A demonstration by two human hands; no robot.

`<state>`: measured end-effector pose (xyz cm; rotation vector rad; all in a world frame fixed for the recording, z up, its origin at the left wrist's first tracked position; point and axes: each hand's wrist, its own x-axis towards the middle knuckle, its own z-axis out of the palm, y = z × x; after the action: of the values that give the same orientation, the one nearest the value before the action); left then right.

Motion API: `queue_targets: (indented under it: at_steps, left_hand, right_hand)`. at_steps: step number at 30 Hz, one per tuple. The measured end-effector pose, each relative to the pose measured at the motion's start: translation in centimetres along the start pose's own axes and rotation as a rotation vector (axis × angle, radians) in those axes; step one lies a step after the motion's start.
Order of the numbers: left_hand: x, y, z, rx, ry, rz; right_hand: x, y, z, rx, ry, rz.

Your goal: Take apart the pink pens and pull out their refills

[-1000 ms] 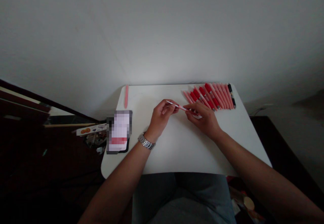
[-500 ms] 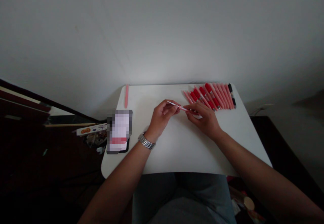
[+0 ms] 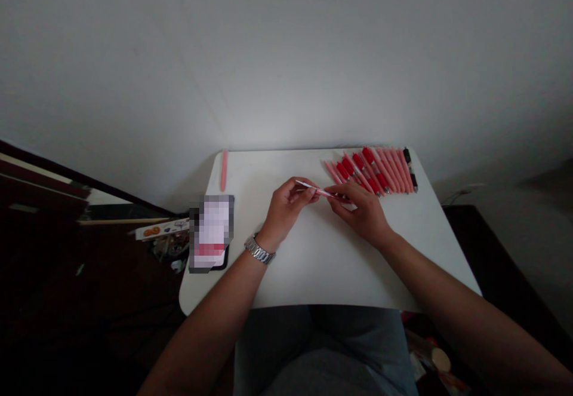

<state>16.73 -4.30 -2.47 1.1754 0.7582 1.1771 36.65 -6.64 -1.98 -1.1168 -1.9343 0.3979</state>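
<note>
At the bottom centre of the frame, the seated person's lap (image 3: 322, 351) in bluish-grey cloth meets the near edge of a white table (image 3: 313, 282), close enough that both forearms slant in from the lower corners and over the tabletop. A metal-banded watch (image 3: 259, 249) circles the left wrist. At left, a phone (image 3: 209, 229) with a blurred-out screen lies near the table's side edge, probably put there so that it can be seen without crowding the arms. Around the middle of the frame, the left hand (image 3: 290, 200) pinches one end of a slim red-and-white pen (image 3: 319, 191) between thumb and fingers, while the right hand (image 3: 358, 206) has its fingers closed about the other end, hiding part of it. The pen slopes slightly down to the right above the table; gripping it from both ends seems meant to keep it steady and leave its middle in sight. Just beyond the right hand, at the table's far right corner, red pens (image 3: 377, 172) and pink pens (image 3: 394, 169) lie side by side, with a black pen (image 3: 410, 171) at the outer end, seemingly grouped out of the working space. One lone pink pen (image 3: 224, 171) rests at the far left corner, well apart from them, below the pale wall (image 3: 277, 55).
</note>
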Motion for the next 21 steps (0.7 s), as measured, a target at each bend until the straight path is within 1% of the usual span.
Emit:
queue_targets:
  at_steps: [4,11,21]
  left_hand:
    - [0.03,0.09,0.09,-0.003,0.025,0.005]
    - [0.2,0.15,-0.12,0.013,0.064,0.026]
    - [0.15,0.17,-0.09,0.025,0.039,-0.002]
  right_hand:
    - [-0.05,-0.01,0.04,0.024,0.007,0.023]
    - [0.04,0.05,-0.04,0.021,0.013,0.0]
    - [0.03,0.1,0.01,-0.005,0.004,0.018]
